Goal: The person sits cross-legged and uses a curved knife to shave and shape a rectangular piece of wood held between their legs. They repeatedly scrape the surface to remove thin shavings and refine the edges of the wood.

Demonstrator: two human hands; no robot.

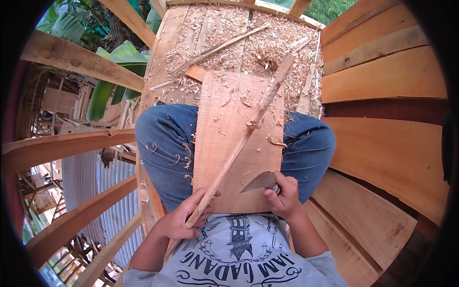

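My left hand [191, 215] is closed round the near end of a long wooden stick [234, 154]. The stick slants up and away to the right, thin near me and rough and thicker towards its far end, with a curl of shaving clinging midway. In my right hand [285, 195] is a knife [260, 182] with a short, broad, pointed blade aimed left; my fingers hide most of its handle. The blade is apart from the stick. Beneath both lies a flat wooden board [215, 115] across my lap, with a few shavings scattered on it.
Shavings [263, 52] cover the plank floor ahead, where another long stick [222, 45] lies. A plank wall [382, 143] rises on the right. Wooden rails [71, 143] run along the left, with banana leaves [122, 57] and corrugated metal sheets [114, 186] beyond.
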